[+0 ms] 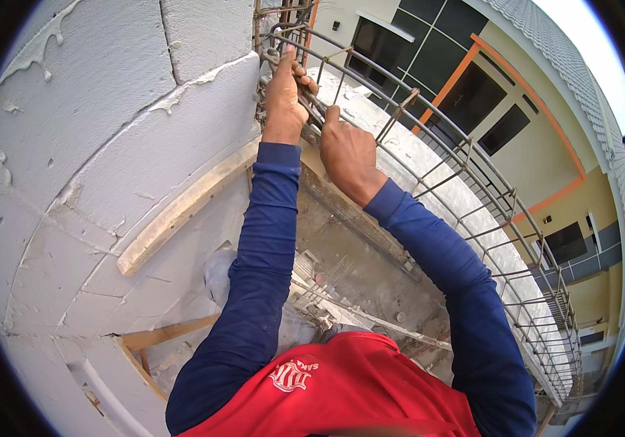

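Both arms reach up to the corner where a rebar cage [429,107] meets the grey block wall [181,138]. My left hand [287,98] is raised against the steel at the corner, its thumb up and its fingers curled; what they pinch is hidden. Lower and to the right, my right hand [349,154] is closed in a fist with the thumb on top. A dark metal bar [315,113] runs from that fist toward the left hand; whether it is a tool's handle or a piece of steel cannot be made out.
A wooden batten [188,204] is fixed along the block wall. Below lies a ground strewn with rubble [356,247]. The cage curves down the right side above a pale concrete ledge [465,200]. Beyond it stands a house [538,146] with orange trim.
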Available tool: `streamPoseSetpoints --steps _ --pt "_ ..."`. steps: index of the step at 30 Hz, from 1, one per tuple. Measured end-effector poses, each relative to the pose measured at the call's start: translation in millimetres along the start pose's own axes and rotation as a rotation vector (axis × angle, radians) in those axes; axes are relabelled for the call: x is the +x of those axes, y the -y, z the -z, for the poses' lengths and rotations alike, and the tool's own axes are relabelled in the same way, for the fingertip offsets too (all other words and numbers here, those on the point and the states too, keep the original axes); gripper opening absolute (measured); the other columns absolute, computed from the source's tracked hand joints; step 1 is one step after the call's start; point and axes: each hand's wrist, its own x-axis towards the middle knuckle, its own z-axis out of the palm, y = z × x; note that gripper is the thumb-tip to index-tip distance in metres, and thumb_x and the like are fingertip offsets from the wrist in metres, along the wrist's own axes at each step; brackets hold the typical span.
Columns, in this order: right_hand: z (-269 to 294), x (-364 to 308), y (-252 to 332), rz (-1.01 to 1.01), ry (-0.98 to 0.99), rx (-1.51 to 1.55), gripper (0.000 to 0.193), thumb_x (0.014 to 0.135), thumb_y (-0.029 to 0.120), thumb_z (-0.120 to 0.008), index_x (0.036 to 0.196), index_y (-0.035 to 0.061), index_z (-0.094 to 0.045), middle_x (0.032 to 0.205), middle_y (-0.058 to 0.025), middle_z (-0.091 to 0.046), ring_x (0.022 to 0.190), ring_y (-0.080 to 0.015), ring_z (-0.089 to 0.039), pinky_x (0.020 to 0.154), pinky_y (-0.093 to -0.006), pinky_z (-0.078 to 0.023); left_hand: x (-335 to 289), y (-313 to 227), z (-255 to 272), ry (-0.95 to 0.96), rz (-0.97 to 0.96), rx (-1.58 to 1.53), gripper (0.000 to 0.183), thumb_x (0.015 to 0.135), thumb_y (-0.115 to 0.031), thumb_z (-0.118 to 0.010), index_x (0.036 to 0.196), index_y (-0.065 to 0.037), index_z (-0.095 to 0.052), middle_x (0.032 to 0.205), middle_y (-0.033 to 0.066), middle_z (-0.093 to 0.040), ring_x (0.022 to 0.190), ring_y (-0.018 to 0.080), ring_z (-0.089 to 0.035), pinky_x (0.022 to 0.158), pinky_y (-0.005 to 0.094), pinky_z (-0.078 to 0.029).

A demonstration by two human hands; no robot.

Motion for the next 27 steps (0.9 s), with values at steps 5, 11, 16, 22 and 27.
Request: streamPoseSetpoints --steps 5,11,16,22,27 --pt "23 9 -20 -0.332 0.540 1.321 0.017 0.099 0.017 -0.061 0.096 0.0006 -0.059 0.073 -0.0084 -0.064 0.059 -0.0164 -0.064 0.054 -0.0275 -0.050 9 -4 10 0.216 0.218 -0.254 0.047 0.100 -0.055 -0.062 0.076 -0.016 -0.050 0.058 -0.0081 -0.027 0.045 0.0056 -0.023 0.039 0.0228 -0.022" --pt "24 18 -18 -0.135 0.561 0.919 0.020 0.098 0.017 -0.060 0.096 -0.0026 -0.062 0.068 -0.0106 -0.064 0.059 -0.0224 -0.065 0.051 -0.0355 -0.049 3 -9 2 0.403 0.359 -0.410 0.049 0.101 -0.050 -0.064 0.072 -0.012 -0.051 0.056 -0.0046 -0.039 0.048 0.0074 -0.041 0.047 0.0247 -0.042" --pt "18 5 -11 0.171 -0.019 -0.053 0.023 0.093 0.016 -0.061 0.084 -0.0051 -0.064 0.077 -0.0238 -0.072 0.067 -0.0341 -0.075 0.059 -0.0403 -0.057 -14 6 10 0.364 -0.158 0.091 0.027 0.108 -0.049 -0.052 0.098 -0.024 -0.054 0.079 -0.0051 -0.052 0.073 0.0142 -0.056 0.062 0.0353 -0.051" --pt "43 23 -24 -0.365 0.618 1.509 0.026 0.098 0.030 -0.068 0.085 0.0077 -0.064 0.069 -0.0031 -0.063 0.059 -0.0110 -0.059 0.053 -0.0279 -0.043 28 1 17 0.716 0.378 -0.630 0.056 0.099 -0.054 -0.064 0.064 -0.014 -0.045 0.055 -0.0057 -0.030 0.046 0.0068 -0.026 0.043 0.0240 -0.026" --pt "19 20 -14 -0.132 0.512 0.726 0.015 0.100 0.015 -0.061 0.100 0.0005 -0.060 0.073 -0.0185 -0.069 0.062 -0.0242 -0.069 0.057 -0.0379 -0.054 13 -2 15 0.538 0.299 -0.484 0.044 0.095 -0.049 -0.073 0.075 -0.014 -0.055 0.060 -0.0057 -0.049 0.051 0.0062 -0.049 0.050 0.0226 -0.046"
